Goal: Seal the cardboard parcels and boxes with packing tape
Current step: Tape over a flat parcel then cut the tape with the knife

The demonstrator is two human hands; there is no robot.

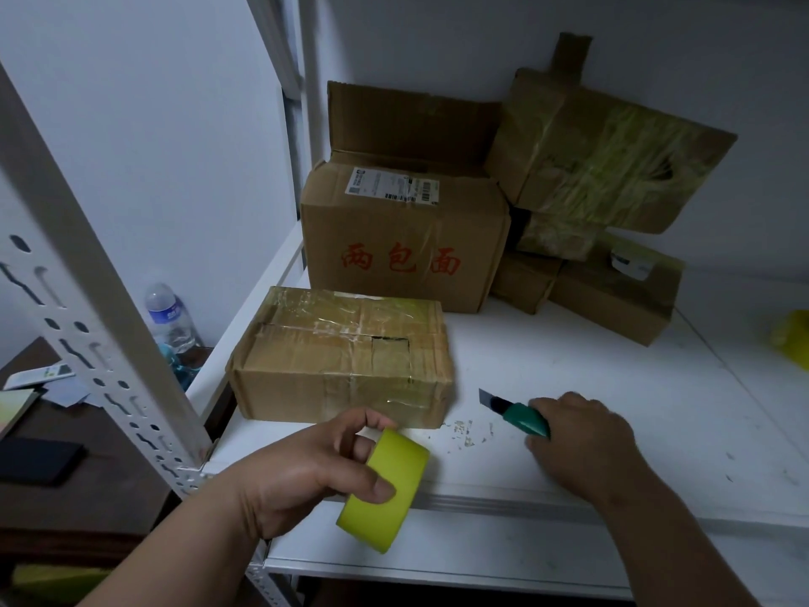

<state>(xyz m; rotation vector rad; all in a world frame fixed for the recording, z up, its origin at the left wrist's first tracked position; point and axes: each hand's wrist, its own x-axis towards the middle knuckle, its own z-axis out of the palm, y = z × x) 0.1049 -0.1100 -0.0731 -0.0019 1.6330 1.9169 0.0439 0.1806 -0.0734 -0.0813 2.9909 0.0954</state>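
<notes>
My left hand [306, 470] grips a yellow-green roll of packing tape [385, 488] above the front edge of the white shelf [613, 409]. My right hand [582, 435] holds a green utility knife [523, 416] with its blade out, low over the shelf. Just behind the tape lies a small cardboard box [346, 361], wrapped in clear tape, with a torn gap on top. A larger box with red characters [402, 243] stands behind it, one top flap raised.
Several taped cardboard parcels [604, 168] are stacked at the back right against the wall. A yellow object [794, 339] sits at the right edge. A white perforated shelf post [87, 308] crosses the left. A water bottle [170, 317] stands on a dark side table [87, 453].
</notes>
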